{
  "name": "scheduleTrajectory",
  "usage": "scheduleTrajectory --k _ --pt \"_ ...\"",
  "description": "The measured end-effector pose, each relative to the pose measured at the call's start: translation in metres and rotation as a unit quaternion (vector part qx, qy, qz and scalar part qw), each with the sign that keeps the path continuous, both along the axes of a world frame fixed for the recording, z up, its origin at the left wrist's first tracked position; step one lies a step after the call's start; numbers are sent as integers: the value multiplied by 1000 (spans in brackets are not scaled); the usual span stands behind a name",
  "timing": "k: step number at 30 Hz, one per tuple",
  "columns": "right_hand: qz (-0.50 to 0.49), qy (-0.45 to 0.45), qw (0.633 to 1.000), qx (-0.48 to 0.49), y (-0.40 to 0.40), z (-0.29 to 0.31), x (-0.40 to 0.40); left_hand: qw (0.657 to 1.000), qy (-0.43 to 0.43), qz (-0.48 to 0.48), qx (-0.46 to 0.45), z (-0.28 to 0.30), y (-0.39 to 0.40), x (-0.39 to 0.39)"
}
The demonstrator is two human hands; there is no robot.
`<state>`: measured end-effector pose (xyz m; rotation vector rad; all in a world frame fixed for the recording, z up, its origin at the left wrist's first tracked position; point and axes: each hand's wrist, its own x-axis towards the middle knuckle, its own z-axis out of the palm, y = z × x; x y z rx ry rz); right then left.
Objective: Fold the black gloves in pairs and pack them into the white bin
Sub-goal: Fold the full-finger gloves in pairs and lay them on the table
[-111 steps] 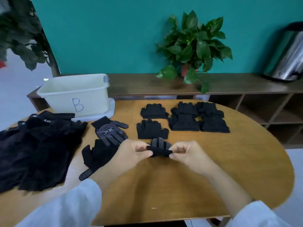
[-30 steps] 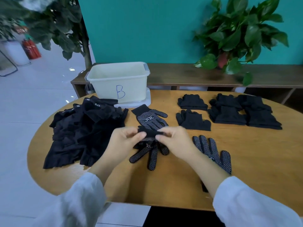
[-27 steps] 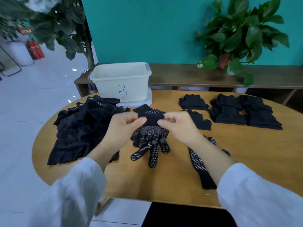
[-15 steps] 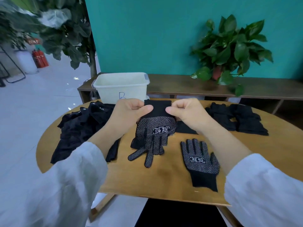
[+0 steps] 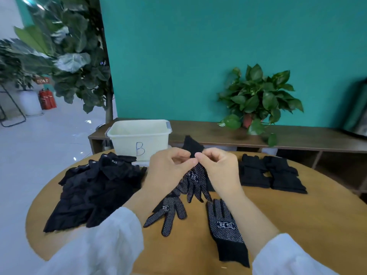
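Observation:
A black dotted glove (image 5: 195, 179) hangs in the air above the table, fingers down and cuff up. My left hand (image 5: 168, 171) and my right hand (image 5: 220, 167) pinch it together near its cuff. Two more dotted gloves lie flat on the wooden table (image 5: 297, 219): one (image 5: 170, 212) under my left wrist, one (image 5: 225, 229) palm up by my right forearm. Several folded black pairs (image 5: 272, 176) lie in rows at the right. The white bin (image 5: 140, 138) marked B stands at the table's far edge, behind my hands.
A heap of unfolded black gloves (image 5: 95, 189) covers the table's left part. Behind the table runs a low wooden shelf (image 5: 297, 138) with a potted plant (image 5: 256, 102). A tall leafy plant (image 5: 65, 52) stands at the left by the open floor.
Both hands lifted the dotted glove higher and drew together at its cuff; earlier they held the cuff spread wide. The view tilted up and the bin now shows fully.

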<state>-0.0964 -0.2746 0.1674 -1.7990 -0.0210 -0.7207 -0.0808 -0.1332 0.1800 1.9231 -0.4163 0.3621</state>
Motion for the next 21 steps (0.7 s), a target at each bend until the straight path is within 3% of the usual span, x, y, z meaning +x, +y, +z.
scheduleTrajectory --k 3,7,12,15,17,21 --pt "25 -21 997 -65 -4 3 -6 996 -3 -89 -30 -1 -8 -4" --pt "68 -42 991 -105 -21 9 -10 992 21 -83 -93 2 -14 -1" --pt "53 8 999 -2 -51 16 -20 967 163 -110 -161 11 -22 0" --pt "142 100 982 69 -70 15 -28 931 229 -206 -197 11 -30 -2" --pt "173 134 972 84 -82 9 -32 933 227 -212 -181 4 -37 -1" --pt "143 130 978 71 -105 2 -40 975 157 -140 -78 -10 -52 4"
